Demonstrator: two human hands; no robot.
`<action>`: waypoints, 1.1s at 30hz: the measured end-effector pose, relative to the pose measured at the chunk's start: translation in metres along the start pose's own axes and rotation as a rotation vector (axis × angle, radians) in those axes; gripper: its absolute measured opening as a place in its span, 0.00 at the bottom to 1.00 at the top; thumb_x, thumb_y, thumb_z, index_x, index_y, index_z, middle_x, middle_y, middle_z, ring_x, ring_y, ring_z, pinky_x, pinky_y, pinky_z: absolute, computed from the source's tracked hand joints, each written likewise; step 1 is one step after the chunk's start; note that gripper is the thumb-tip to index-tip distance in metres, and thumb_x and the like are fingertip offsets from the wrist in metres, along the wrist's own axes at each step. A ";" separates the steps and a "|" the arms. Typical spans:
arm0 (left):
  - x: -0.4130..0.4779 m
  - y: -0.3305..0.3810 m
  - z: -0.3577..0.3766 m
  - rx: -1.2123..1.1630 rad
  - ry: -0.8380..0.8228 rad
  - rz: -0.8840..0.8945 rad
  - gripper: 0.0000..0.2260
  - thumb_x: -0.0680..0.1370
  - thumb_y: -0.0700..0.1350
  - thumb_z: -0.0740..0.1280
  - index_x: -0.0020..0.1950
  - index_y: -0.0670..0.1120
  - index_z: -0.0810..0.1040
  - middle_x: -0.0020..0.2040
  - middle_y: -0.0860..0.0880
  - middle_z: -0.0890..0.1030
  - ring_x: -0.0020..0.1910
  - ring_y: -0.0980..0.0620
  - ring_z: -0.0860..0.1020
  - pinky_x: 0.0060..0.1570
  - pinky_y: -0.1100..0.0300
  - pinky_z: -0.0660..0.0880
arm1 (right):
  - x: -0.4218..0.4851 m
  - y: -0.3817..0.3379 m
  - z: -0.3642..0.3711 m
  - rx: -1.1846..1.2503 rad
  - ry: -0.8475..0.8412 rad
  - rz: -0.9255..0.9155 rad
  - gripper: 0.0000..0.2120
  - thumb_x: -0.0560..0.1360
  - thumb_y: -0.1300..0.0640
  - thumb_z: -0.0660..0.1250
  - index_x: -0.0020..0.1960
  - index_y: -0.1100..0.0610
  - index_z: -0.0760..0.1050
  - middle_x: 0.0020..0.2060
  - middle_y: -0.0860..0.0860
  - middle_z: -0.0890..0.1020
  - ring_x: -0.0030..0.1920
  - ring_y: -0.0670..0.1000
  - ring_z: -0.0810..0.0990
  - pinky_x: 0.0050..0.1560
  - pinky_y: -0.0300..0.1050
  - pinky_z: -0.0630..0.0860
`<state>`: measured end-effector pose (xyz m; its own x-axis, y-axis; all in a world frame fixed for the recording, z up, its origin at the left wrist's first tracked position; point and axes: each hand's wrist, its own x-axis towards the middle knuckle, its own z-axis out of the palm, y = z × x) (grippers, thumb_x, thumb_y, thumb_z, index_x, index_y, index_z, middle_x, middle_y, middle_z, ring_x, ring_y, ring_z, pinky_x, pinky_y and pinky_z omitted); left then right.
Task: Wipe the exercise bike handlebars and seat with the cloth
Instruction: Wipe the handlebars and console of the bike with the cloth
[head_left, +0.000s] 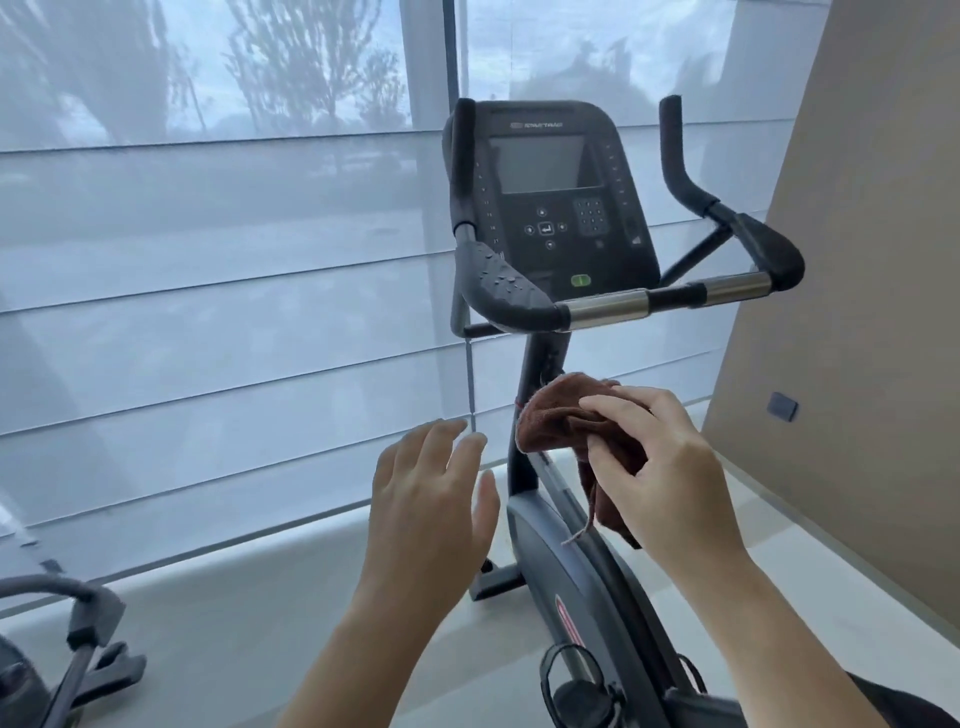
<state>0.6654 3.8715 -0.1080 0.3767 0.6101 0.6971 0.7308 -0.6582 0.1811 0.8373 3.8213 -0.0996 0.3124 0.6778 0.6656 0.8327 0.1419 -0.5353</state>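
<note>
Your right hand (670, 467) pinches the bunched brown cloth (566, 415) below the handlebars (608, 306) (water beads sit on the left grip), seemingly gathering it into a wiping pad, while your left hand (431, 499) hovers spread and empty beside it.

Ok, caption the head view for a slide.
Right hand holds a brown cloth below the droplet-speckled handlebars; left hand open.
</note>
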 end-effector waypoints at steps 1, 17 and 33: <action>0.012 -0.006 0.006 -0.007 0.004 0.000 0.12 0.67 0.38 0.72 0.50 0.41 0.78 0.50 0.42 0.81 0.49 0.41 0.78 0.50 0.49 0.73 | 0.012 0.005 0.007 0.013 0.011 0.005 0.14 0.71 0.61 0.69 0.56 0.55 0.78 0.53 0.53 0.78 0.53 0.54 0.78 0.55 0.41 0.73; 0.190 -0.133 0.094 -0.182 0.018 0.235 0.10 0.70 0.37 0.70 0.50 0.40 0.78 0.53 0.42 0.80 0.52 0.41 0.77 0.50 0.48 0.72 | 0.220 0.016 0.130 -0.427 0.303 0.042 0.15 0.73 0.60 0.65 0.58 0.54 0.77 0.57 0.57 0.77 0.51 0.62 0.75 0.48 0.53 0.76; 0.245 -0.167 0.153 -0.250 0.035 0.472 0.14 0.76 0.47 0.63 0.54 0.38 0.79 0.54 0.40 0.80 0.54 0.42 0.78 0.55 0.47 0.72 | 0.270 0.038 0.160 -0.247 -0.166 0.169 0.19 0.73 0.52 0.66 0.62 0.40 0.71 0.58 0.48 0.76 0.58 0.48 0.74 0.56 0.40 0.69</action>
<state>0.7221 4.1982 -0.0736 0.6091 0.2096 0.7649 0.3267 -0.9451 -0.0011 0.8798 4.1255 -0.0236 0.3935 0.7877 0.4740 0.8675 -0.1476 -0.4749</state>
